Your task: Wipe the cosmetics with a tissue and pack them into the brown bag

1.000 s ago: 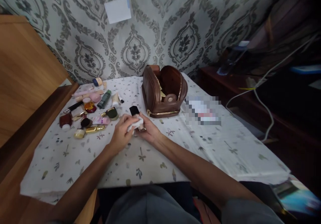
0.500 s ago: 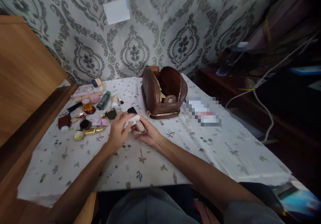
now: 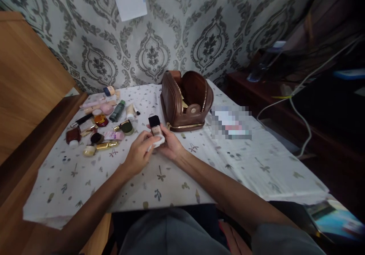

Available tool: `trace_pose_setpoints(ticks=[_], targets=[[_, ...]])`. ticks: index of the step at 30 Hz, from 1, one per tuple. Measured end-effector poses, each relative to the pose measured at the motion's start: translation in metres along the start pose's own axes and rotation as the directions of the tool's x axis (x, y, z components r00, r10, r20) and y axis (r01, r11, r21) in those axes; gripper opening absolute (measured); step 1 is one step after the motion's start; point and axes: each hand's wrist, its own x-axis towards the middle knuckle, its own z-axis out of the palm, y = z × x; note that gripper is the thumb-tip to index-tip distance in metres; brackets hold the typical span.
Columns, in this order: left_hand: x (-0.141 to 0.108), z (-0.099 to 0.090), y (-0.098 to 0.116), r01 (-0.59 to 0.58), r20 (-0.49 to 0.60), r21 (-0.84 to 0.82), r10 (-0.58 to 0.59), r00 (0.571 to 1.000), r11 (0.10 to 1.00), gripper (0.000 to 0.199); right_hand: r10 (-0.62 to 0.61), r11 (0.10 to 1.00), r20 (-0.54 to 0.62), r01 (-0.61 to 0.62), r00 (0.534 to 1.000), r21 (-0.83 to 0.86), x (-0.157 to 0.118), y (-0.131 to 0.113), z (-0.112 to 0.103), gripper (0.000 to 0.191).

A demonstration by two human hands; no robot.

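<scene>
A small bottle with a black cap (image 3: 154, 121) and a beige body is in my right hand (image 3: 171, 145), its cap pointing away from me. My left hand (image 3: 139, 150) pinches a white wipe (image 3: 157, 142) and presses it on the lower part of the bottle. Behind my hands stands a brown cosmetic bag (image 3: 185, 106), unzipped, with something yellowish inside. To the left of my hands lie a green tube (image 3: 117, 111), a gold tube (image 3: 107, 145), a round dark green item (image 3: 127, 128) and several other cosmetics.
A blurred-out flat object (image 3: 230, 123) lies right of the bag. A wooden panel (image 3: 34, 76) borders the left side. Beyond the right edge are a white cable (image 3: 305, 123) and a clear bottle (image 3: 256, 70) on a dark red surface.
The bottle has turned so its black cap shows more fully. The wipe has moved right and down with my left hand, onto the bottle's lower part. The view has shifted slightly.
</scene>
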Motion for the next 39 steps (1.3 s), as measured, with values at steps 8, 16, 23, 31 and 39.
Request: trace_pose_setpoints(ticks=[8,16,23,31,39], targets=[[-0.006,-0.005,0.005,-0.051,0.090,-0.061,0.056,0.994,0.997,0.028,0.031,0.999,-0.065,-0.034,0.997,-0.043,0.007,0.001,-0.006,0.053],[0.011,-0.012,-0.019,0.172,-0.184,-0.029,-0.174,0.967,0.985,0.019,0.015,1.000,-0.042,-0.017,0.999,-0.026,0.000,0.007,0.003,0.028],[0.008,-0.008,-0.017,0.226,-0.165,-0.051,-0.232,0.959,0.973,0.017,0.031,0.999,-0.042,-0.030,0.999,0.021,-0.003,0.000,0.004,0.018],[-0.002,-0.012,0.003,0.096,0.077,-0.081,-0.090,0.993,0.992,0.022,-0.024,0.997,-0.058,0.028,0.998,0.066,0.002,-0.001,0.002,0.021],[-0.009,-0.003,0.014,0.030,0.105,0.004,-0.030,0.994,1.000,0.025,0.005,0.997,-0.054,-0.001,0.999,0.072,0.015,-0.001,-0.013,0.028]])
